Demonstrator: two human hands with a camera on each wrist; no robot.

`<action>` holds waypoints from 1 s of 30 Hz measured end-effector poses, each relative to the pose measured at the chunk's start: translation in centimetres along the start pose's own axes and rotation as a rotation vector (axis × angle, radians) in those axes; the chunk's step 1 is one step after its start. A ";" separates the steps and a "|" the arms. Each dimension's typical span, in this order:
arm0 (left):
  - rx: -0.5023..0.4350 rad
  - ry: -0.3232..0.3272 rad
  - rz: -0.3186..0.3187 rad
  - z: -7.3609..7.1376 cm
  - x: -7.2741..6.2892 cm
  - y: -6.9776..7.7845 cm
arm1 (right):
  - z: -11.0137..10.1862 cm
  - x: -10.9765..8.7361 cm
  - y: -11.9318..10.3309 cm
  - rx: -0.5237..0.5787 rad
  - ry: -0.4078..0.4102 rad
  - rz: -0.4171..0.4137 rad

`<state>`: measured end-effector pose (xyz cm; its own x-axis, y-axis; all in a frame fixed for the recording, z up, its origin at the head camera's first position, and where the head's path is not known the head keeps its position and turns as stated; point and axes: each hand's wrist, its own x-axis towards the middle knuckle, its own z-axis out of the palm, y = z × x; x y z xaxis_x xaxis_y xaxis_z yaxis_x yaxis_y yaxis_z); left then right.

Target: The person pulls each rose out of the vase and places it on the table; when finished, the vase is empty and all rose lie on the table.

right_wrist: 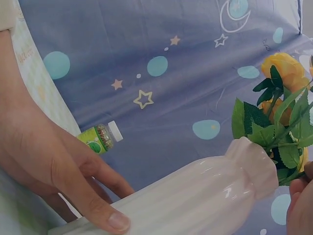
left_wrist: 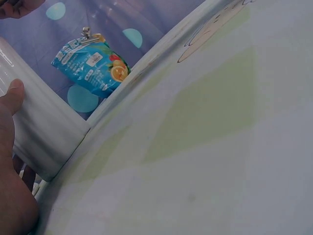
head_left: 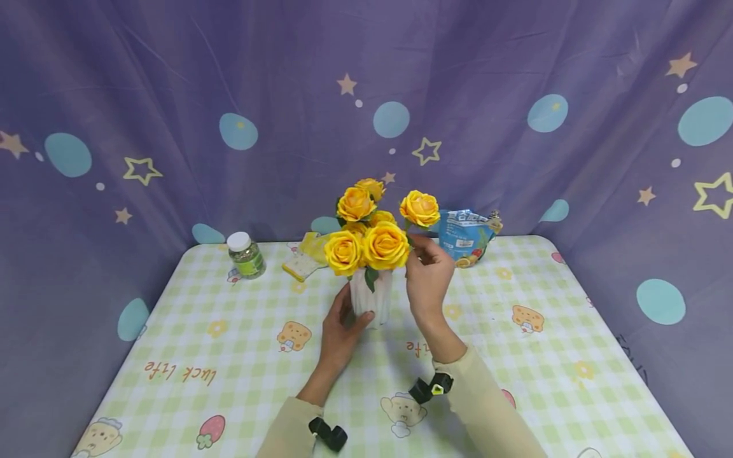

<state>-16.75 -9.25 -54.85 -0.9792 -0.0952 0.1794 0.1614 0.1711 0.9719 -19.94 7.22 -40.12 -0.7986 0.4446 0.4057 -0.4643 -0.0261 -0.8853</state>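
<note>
A white fluted vase (head_left: pixel 371 302) stands on the table, filled with yellow artificial-looking roses (head_left: pixel 386 245) and green leaves. My left hand (head_left: pixel 340 334) holds the vase low on its left side, thumb across the front; the right wrist view shows those fingers around its body (right_wrist: pixel 195 196). On the other side, my right hand (head_left: pixel 431 273) pinches the stem of one rose (head_left: pixel 420 208), whose bloom stands apart to the right of the bunch. In the right wrist view, the fingertips (right_wrist: pixel 298 196) are at the stems just beyond the vase's ruffled mouth.
A white-lidded jar (head_left: pixel 246 256) stands at the back left. Behind the vase lies a yellow-and-white cloth-like item (head_left: pixel 309 256). A blue pouch (head_left: pixel 465 238) with a metal clip is at the back right. The checked tablecloth (head_left: pixel 240 356) reaches a purple curtain (head_left: pixel 286 76).
</note>
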 end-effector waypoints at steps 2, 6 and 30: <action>0.009 -0.001 -0.004 0.0 0.0 0.0 | 0.0 0.1 0.0 0.003 0.009 -0.008; 0.014 -0.004 -0.003 0.0 0.0 0.1 | -0.1 0.3 -0.3 0.042 0.001 -0.041; 0.000 0.000 -0.021 0.1 -0.2 0.4 | -0.7 -0.5 1.0 0.108 -0.066 0.001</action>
<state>-16.55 -9.07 -54.52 -0.9824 -0.0982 0.1592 0.1411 0.1692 0.9754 -19.73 7.56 -41.40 -0.8210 0.3844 0.4222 -0.4993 -0.1246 -0.8574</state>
